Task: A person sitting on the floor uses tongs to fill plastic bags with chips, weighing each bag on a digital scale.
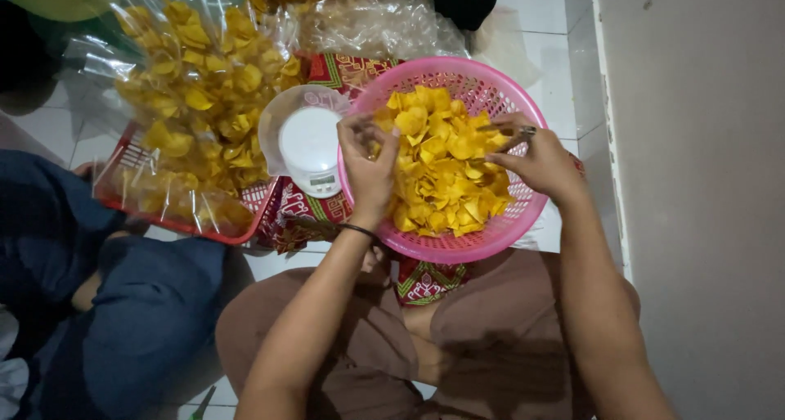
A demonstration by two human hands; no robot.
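White floor tiles lay under you, a grey wall close on the right. Your left hand (368, 162) pinched yellow chips (446, 162) at the pink basket's (491, 236) left rim; your right hand (540, 162) was curled over its right rim, its hold hidden. Chips filled the basket. Just left stood a white scale (309, 146), then bagged chips (196, 101) in a red tray (184, 224), crowding that side.
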